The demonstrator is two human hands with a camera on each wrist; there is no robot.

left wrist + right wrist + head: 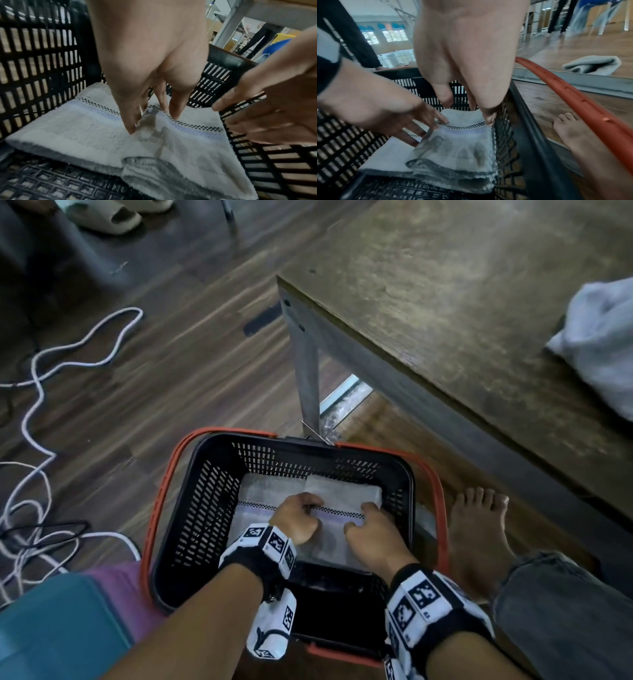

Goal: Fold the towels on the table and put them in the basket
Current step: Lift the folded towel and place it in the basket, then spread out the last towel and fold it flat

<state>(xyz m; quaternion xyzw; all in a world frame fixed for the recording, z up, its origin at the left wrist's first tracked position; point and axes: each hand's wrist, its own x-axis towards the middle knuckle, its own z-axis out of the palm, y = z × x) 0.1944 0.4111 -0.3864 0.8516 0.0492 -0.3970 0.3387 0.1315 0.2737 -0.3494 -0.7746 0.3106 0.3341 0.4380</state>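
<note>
As the folded towel [346,491] sits on a 2nd towel [260,494] in the basket [202,508], left hand [296,523] pinches its ridge and right hand [371,537] fingers, held together, pin the wall-side edge, likely squaring it. 1 crumpled towel [599,337] on table [445,302].

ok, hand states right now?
Left hand: pinches the folded white checker-banded cloth towel.
Right hand: open, fingertips touching that towel.

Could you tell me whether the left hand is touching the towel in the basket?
Touching: the left wrist view shows the left hand pinching a ridge of the towel.
</note>
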